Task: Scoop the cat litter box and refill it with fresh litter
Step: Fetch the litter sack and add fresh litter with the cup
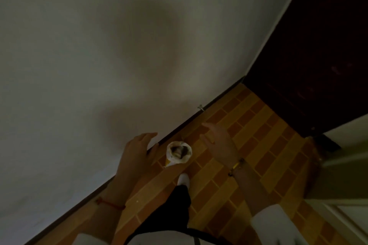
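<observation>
An open bag (178, 154) with a white rolled-down rim and yellow side stands on the orange brick-pattern floor (249, 145) beside the wall's dark baseboard. Brownish contents show inside its mouth; I cannot tell what they are. My left hand (137, 151) hovers to the left of the bag with fingers spread, holding nothing. My right hand (218, 141) hovers to the right of it, also spread and empty. Neither hand touches the bag. No litter box or scoop is in sight.
A pale wall (99, 55) fills the left and top. A dark brown door (318, 55) stands at the upper right, and a light door or cabinet edge (342, 165) at the right. My white-socked foot (183, 179) is just below the bag.
</observation>
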Available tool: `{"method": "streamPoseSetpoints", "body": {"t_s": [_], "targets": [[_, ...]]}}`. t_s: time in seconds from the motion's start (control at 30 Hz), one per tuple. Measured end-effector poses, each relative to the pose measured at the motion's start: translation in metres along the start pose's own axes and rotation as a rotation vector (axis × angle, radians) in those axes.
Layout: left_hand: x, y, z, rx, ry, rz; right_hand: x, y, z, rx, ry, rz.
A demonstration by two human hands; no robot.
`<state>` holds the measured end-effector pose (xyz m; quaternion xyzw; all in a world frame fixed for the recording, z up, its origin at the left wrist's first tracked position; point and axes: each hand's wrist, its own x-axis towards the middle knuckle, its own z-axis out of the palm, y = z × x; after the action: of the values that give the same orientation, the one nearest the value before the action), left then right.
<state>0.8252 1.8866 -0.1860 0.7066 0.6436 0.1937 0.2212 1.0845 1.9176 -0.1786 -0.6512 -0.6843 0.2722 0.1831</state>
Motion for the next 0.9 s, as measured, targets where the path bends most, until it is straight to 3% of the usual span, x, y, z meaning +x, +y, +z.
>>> {"method": "streamPoseSetpoints", "body": {"t_s": [0.6, 0.9], "targets": [[0.146, 0.024, 0.050, 0.033, 0.151, -0.326, 0.219, 0.055, -0.018, -0.067, -0.299, -0.240], [0.166, 0.002, 0.145, 0.042, 0.207, -0.573, 0.288, 0.124, 0.028, -0.149, -0.490, -0.393]]}}
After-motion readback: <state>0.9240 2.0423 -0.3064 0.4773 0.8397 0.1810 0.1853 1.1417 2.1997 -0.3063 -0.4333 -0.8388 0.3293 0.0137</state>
